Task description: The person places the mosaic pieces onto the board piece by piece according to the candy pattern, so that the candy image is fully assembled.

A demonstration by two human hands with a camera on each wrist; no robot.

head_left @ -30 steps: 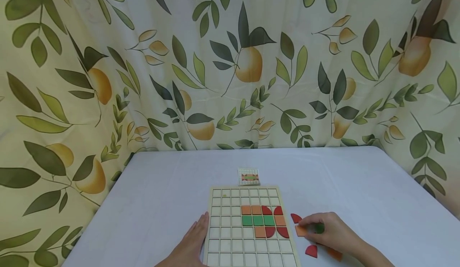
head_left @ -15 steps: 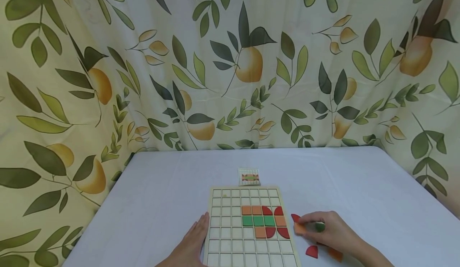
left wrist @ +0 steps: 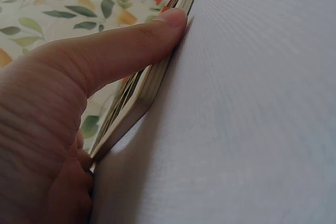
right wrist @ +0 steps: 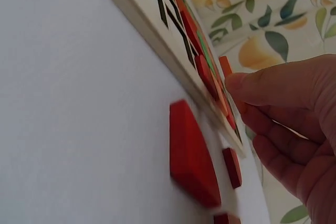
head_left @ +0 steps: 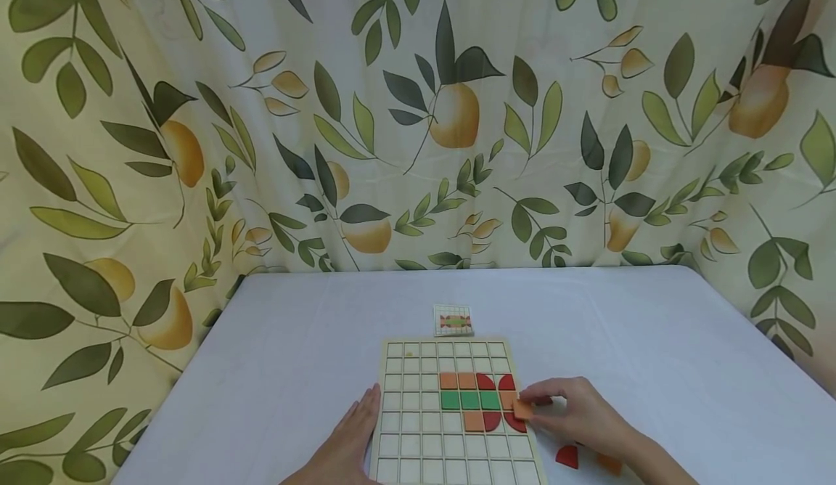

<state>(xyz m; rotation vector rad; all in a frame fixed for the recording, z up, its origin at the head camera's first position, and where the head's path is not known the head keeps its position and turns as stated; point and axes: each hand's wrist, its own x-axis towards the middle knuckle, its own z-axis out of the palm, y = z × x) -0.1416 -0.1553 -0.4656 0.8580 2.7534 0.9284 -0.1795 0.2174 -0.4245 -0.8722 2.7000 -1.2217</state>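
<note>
My right hand (head_left: 584,414) pinches an orange square tile (head_left: 522,409) between thumb and fingers. The tile is over the right edge of a pale gridded wooden board (head_left: 401,447), partly covering the red and orange pieces there. In the right wrist view the held tile (right wrist: 226,65) appears edge-on, apparently above the board. Along the board's left side rests my left hand (head_left: 342,441), fingers straight. Its thumb (left wrist: 131,51) lies along the board's near edge in the left wrist view. Green tiles (head_left: 469,400), orange squares (head_left: 466,381) and red quarter-round pieces (head_left: 485,382) lie on the grid.
Beyond the board lies a small pattern card (head_left: 453,320). Right of the board are a loose red quarter-round piece (head_left: 567,457) and an orange piece (head_left: 610,464), partly under the right arm. More red pieces (right wrist: 191,153) show in the right wrist view. A patterned curtain (head_left: 418,107) surrounds the white table (head_left: 313,340).
My right hand has lifted the orange tile from beside the board and carried it left over the board's right edge. The left hand and the board have stayed in place.
</note>
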